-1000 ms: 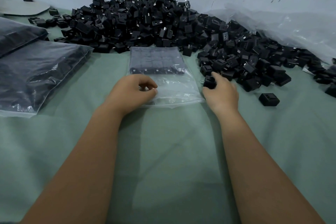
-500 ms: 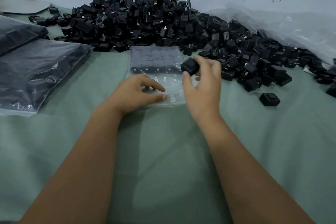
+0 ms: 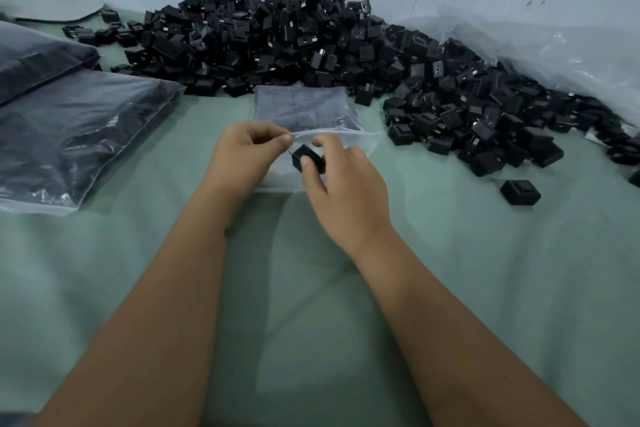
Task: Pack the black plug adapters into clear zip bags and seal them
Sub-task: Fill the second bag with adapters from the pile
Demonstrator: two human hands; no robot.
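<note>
A green cloth (image 3: 485,288) covers the work surface. Along its far side a big heap of black plug adapters (image 3: 311,45) runs from the centre to the right. Two filled bags (image 3: 76,128) lie at the left. In the middle, just near of the heap, lies a clear zip bag (image 3: 304,111), its far half already lined with adapters. The left hand (image 3: 246,156) pinches the bag's upper lip between thumb and forefinger, lifting the mouth. The right hand (image 3: 343,184) grips one adapter (image 3: 306,158) between thumb and fingers at that mouth. A lone adapter (image 3: 520,191) sits apart at the right.
</note>
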